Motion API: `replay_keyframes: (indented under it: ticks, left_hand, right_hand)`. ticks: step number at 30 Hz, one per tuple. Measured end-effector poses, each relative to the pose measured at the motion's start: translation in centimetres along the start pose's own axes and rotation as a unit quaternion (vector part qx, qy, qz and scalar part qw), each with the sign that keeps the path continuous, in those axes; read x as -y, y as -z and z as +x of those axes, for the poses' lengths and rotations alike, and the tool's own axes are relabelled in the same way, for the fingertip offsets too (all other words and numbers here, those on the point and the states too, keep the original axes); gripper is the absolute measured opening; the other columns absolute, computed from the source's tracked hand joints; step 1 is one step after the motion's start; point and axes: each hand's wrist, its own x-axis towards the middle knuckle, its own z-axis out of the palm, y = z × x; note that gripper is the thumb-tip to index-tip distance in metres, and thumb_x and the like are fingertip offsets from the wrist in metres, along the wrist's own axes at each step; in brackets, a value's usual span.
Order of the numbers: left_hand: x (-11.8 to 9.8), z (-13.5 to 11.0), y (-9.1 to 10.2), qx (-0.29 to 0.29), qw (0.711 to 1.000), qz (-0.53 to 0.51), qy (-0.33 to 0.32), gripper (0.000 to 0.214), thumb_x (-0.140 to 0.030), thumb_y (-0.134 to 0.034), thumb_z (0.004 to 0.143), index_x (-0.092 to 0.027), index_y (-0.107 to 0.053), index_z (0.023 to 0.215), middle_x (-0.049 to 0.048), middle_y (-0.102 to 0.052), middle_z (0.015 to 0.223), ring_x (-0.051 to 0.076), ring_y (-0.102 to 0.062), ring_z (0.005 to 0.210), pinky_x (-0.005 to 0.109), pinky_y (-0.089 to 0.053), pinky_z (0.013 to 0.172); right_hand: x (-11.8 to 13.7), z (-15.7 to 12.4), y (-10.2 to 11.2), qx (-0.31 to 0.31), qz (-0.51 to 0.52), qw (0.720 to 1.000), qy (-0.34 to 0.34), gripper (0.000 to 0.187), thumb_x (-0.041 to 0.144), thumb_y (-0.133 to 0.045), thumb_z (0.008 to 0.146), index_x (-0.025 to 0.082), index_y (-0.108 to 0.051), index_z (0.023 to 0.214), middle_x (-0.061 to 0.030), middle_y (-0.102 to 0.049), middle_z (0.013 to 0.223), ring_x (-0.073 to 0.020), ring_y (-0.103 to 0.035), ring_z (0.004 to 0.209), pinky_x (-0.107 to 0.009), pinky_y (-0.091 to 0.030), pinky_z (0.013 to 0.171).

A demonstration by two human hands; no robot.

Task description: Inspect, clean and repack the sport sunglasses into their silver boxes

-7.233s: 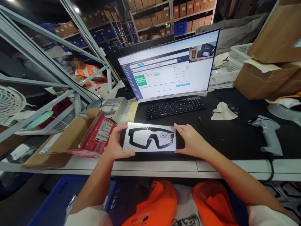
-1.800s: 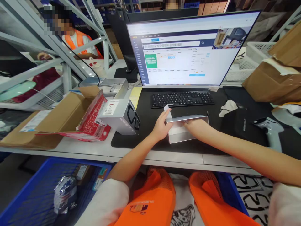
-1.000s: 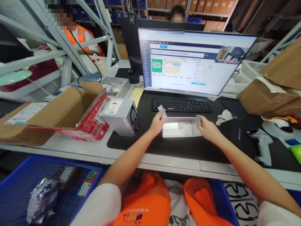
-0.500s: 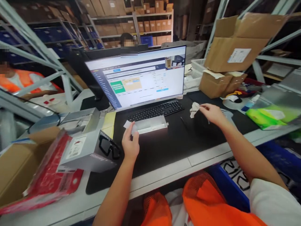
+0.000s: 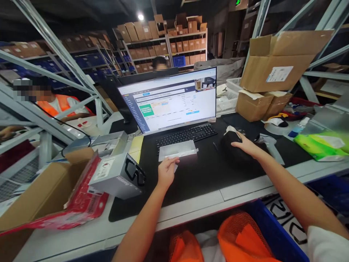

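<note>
My left hand [image 5: 166,171] is closed at the near edge of a shallow white box [image 5: 178,150], its fingers pinched on a small white slip [image 5: 176,168] that is mostly hidden behind them. The box lies open against the front of the black keyboard [image 5: 188,135]. On the right of the mat, my right hand [image 5: 247,146] grips a black case [image 5: 231,141], thumb on the near side. A pale cloth [image 5: 231,129] shows at the far end of the case. The case's lower part merges with the dark mat.
A monitor [image 5: 174,105] stands behind the keyboard. Left are a grey box [image 5: 120,182] with glasses printed on it, a red plastic bag [image 5: 92,207] and an open carton [image 5: 40,196]. Cartons [image 5: 253,105] and a green packet [image 5: 319,145] sit right. Two people [image 5: 60,105] [image 5: 160,65] are beyond.
My right hand has gone from pinching the pale cloth to gripping the black case. My left hand has moved from the white box's left end to its near edge. The view has tilted up.
</note>
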Motion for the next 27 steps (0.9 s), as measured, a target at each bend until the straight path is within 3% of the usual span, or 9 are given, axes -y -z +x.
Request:
replay_keyframes:
  ticks: [3,7,9,11,14,18,22,25,27]
  left_hand:
    - [-0.3,-0.4,-0.1,0.02,1.0,0.013,-0.011,0.033,-0.03,-0.055,0.094,-0.018,-0.076,0.116,0.0111,-0.078,0.112,0.024,-0.074,0.106,0.042,-0.061,0.095]
    - [-1.3,-1.4,-0.2,0.146,0.982,0.063,-0.105,0.07,-0.042,-0.072,0.084,-0.022,-0.052,0.149,0.0154,-0.056,0.151,0.032,-0.053,0.141,0.055,-0.046,0.117]
    - [-2.0,-1.9,-0.2,0.219,0.957,0.095,-0.164,0.1,-0.054,-0.082,0.075,-0.023,-0.036,0.158,0.0196,-0.041,0.161,0.037,-0.04,0.151,0.06,-0.04,0.121]
    - [-2.5,-2.1,-0.1,0.259,0.939,0.121,-0.193,0.12,-0.061,-0.086,0.067,-0.023,-0.025,0.162,0.0224,-0.038,0.163,0.04,-0.035,0.153,0.064,-0.036,0.122]
    - [-2.5,-2.0,0.2,0.278,0.927,0.163,-0.193,0.123,-0.063,-0.086,0.067,-0.022,-0.02,0.163,0.0227,-0.046,0.157,0.04,-0.043,0.148,0.068,-0.031,0.123]
    - [-1.8,-1.6,0.3,0.276,0.922,0.192,-0.193,0.112,-0.066,-0.084,0.067,-0.018,-0.038,0.157,0.0211,-0.062,0.141,0.04,-0.057,0.134,0.066,-0.034,0.121]
    - [-2.2,-1.4,0.5,0.258,0.926,0.207,-0.181,0.105,-0.067,-0.083,0.065,-0.014,-0.051,0.149,0.0201,-0.068,0.129,0.04,-0.063,0.123,0.064,-0.039,0.116]
    - [-3.3,-1.3,1.2,0.251,0.926,0.25,-0.128,0.101,-0.067,-0.081,0.066,-0.014,-0.053,0.147,0.0203,-0.068,0.128,0.039,-0.064,0.119,0.063,-0.038,0.116]
    - [-4.0,-1.2,1.5,0.261,0.918,0.285,-0.088,0.096,-0.067,-0.078,0.07,-0.014,-0.053,0.147,0.0209,-0.067,0.13,0.039,-0.062,0.122,0.064,-0.036,0.117]
  right_hand:
    - [1.8,-1.6,-0.1,0.131,0.059,0.984,0.101,0.088,0.038,-0.064,0.084,0.018,-0.03,0.163,-0.0157,-0.046,0.159,-0.0306,-0.045,0.147,-0.047,-0.039,0.118]
    - [6.5,-4.3,-2.9,0.348,0.044,0.914,0.205,0.085,0.035,-0.067,0.081,0.023,-0.038,0.16,-0.012,-0.057,0.149,-0.0293,-0.054,0.138,-0.047,-0.041,0.116]
    - [9.1,-5.2,-4.9,0.402,0.024,0.884,0.237,0.08,0.035,-0.069,0.08,0.024,-0.046,0.156,-0.0101,-0.061,0.145,-0.0283,-0.058,0.134,-0.045,-0.043,0.116]
    - [11.0,-5.4,-6.7,0.431,0.019,0.863,0.263,0.073,0.035,-0.069,0.081,0.025,-0.053,0.151,-0.0083,-0.065,0.141,-0.0271,-0.062,0.128,-0.043,-0.047,0.112]
    - [12.6,-4.8,-8.3,0.451,0.037,0.85,0.27,0.06,0.037,-0.065,0.084,0.027,-0.062,0.144,-0.0052,-0.07,0.133,-0.0258,-0.065,0.122,-0.041,-0.051,0.107]
    - [11.6,-4.2,-8.1,0.445,0.01,0.862,0.244,0.05,0.043,-0.064,0.089,0.027,-0.069,0.135,-0.0061,-0.071,0.133,-0.0284,-0.064,0.126,-0.044,-0.048,0.111]
    - [7.1,-4.6,-6.2,0.351,0.018,0.918,0.181,0.05,0.05,-0.057,0.094,0.023,-0.069,0.135,-0.0094,-0.069,0.135,-0.0302,-0.063,0.127,-0.049,-0.045,0.115]
    - [3.3,-5.8,-5.4,0.298,0.056,0.944,0.131,0.047,0.034,-0.048,0.095,0.02,-0.067,0.136,-0.0093,-0.07,0.133,-0.0269,-0.066,0.123,-0.049,-0.046,0.115]
    - [1.6,-7.2,-5.9,0.277,0.023,0.951,0.138,0.049,0.021,-0.049,0.089,0.02,-0.067,0.134,-0.0092,-0.068,0.137,-0.0259,-0.063,0.128,-0.048,-0.044,0.116]
